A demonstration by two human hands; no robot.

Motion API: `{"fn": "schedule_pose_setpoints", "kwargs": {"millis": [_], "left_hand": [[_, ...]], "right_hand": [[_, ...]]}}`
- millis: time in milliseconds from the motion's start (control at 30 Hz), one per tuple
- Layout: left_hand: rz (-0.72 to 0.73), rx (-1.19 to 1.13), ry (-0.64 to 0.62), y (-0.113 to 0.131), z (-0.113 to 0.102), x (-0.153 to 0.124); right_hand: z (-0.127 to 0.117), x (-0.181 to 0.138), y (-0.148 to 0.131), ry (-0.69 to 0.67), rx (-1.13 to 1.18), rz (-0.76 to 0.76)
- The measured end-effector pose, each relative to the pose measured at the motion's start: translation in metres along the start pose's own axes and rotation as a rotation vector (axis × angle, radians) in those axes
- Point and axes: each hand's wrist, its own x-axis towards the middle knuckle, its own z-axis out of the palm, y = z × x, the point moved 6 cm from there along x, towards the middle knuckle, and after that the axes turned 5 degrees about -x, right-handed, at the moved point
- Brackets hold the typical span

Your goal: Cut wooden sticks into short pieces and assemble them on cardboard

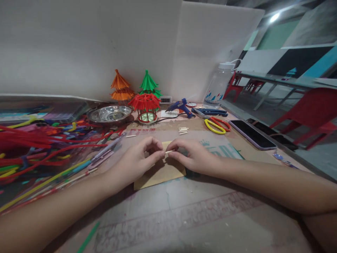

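Note:
Over a tan sheet (158, 177), my left hand (144, 156) and my right hand (189, 154) meet fingertip to fingertip. Both are pinched on a short, pale wooden stick (170, 151); the left fingertips cover one end of it. Just beyond my hands lie several cut stick pieces (183, 130) in a small group. One more short stick (131, 136) rests farther left. Behind them stands a small round pavilion model (144, 105) with a red fringed roof and dark red posts.
Fuzzy craft stems (28, 144) heap up on the left near a metal dish (110, 114). Orange (120, 86) and green (149, 84) tiered roofs stand behind. A blue glue gun (181, 106), scissors (216, 124), a phone (252, 134) and a clear bottle (217, 86) are to the right.

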Motion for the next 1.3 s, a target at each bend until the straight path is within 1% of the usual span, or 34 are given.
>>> {"fn": "schedule_pose_setpoints", "kwargs": {"millis": [133, 200, 233, 267, 333, 400, 467, 533, 700, 867, 1000, 1133, 1300], "left_hand": [[0.076, 0.077, -0.029, 0.009, 0.004, -0.003], [0.090, 0.079, -0.049, 0.010, 0.005, -0.004], [0.088, 0.088, -0.054, 0.010, 0.005, -0.004], [0.089, 0.113, -0.049, 0.009, 0.003, -0.003], [0.123, 0.221, -0.011, 0.008, -0.002, -0.002], [0.188, 0.356, 0.025, 0.006, -0.006, 0.001], [0.242, 0.449, 0.028, 0.002, -0.006, 0.002], [0.274, 0.498, 0.009, -0.001, -0.004, 0.003], [0.353, 0.540, -0.021, 0.001, 0.001, -0.001], [0.348, 0.565, -0.083, -0.002, 0.004, -0.001], [0.391, 0.544, -0.044, 0.001, 0.004, 0.000], [0.459, 0.491, -0.017, 0.005, 0.007, -0.004], [0.472, 0.408, 0.041, 0.009, 0.003, -0.009]], "right_hand": [[0.006, 0.001, -0.009, -0.040, -0.152, -0.182], [0.004, 0.001, -0.009, -0.034, -0.155, -0.211], [0.003, 0.003, -0.006, -0.033, -0.111, -0.179], [0.002, 0.004, -0.001, -0.037, -0.030, -0.116], [0.002, 0.006, 0.014, -0.071, 0.222, 0.063], [0.006, 0.007, 0.027, -0.101, 0.520, 0.227], [0.009, 0.007, 0.034, -0.106, 0.735, 0.314], [0.011, 0.006, 0.035, -0.099, 0.814, 0.338], [0.012, 0.006, 0.029, -0.112, 0.799, 0.341], [0.009, 0.007, 0.029, -0.061, 0.705, 0.292], [0.008, 0.006, 0.029, -0.055, 0.632, 0.281], [0.009, 0.004, 0.026, -0.086, 0.550, 0.280], [0.008, 0.004, 0.018, -0.093, 0.425, 0.229]]}}
